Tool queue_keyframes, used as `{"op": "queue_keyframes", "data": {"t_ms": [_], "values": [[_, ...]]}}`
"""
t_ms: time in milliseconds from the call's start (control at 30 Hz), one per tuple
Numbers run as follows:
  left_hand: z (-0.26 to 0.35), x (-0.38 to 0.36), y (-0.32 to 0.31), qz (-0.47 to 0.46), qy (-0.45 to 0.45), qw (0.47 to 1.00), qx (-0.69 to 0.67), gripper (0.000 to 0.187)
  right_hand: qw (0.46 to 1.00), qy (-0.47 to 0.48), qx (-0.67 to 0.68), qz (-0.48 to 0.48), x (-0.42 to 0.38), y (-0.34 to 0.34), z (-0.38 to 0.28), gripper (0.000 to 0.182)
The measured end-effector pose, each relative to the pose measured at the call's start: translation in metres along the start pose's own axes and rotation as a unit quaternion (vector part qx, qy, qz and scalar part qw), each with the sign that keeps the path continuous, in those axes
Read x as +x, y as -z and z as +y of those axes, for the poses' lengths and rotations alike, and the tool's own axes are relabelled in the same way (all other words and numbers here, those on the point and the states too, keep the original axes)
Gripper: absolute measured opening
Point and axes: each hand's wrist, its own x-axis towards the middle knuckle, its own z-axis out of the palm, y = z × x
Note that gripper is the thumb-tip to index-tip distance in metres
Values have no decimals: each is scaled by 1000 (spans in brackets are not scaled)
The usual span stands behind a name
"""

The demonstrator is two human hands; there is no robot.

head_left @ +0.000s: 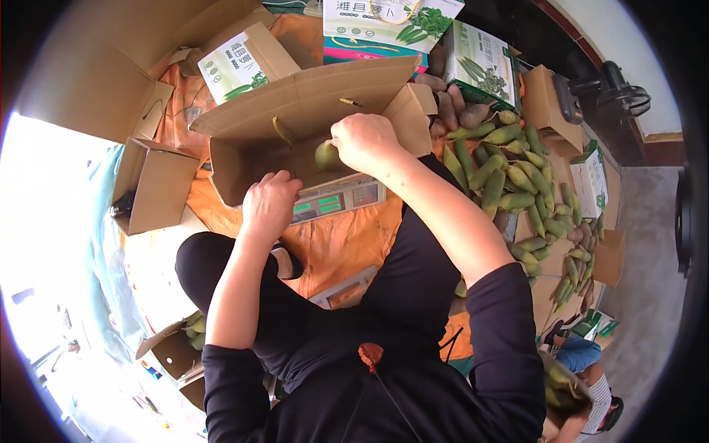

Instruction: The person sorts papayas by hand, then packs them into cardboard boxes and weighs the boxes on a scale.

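Right hand (365,142) gripped a green radish (326,156) over the open carton (310,111) on the scale (336,199); left hand (269,207), loosely closed, steadied the carton's edge. A loosened grip risked bruising the radish, and leaning there would falsify the weight.

An open carton (295,111) sits on the scale (336,199); radishes (509,184) lie piled to its right.

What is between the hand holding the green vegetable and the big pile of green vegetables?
In the head view, the tan cardboard box flap stands between the right hand, holding a green vegetable, and the pile of long green vegetables.
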Motion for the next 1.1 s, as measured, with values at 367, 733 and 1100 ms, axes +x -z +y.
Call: {"op": "queue_keyframes", "data": {"t_ms": [367, 733, 1100], "values": [[0, -2, -1, -1, -8, 1000, 0, 6, 998, 11, 28, 48, 25, 3, -13, 17], [-1, 1, 0, 11, -3, 1000, -1, 8, 988, -36, -94, -114, 22, -19, 2, 14], [6, 5, 6, -16, 15, 1000, -16, 7, 998, -44, -23, -36, 11, -8, 3, 15]]}}
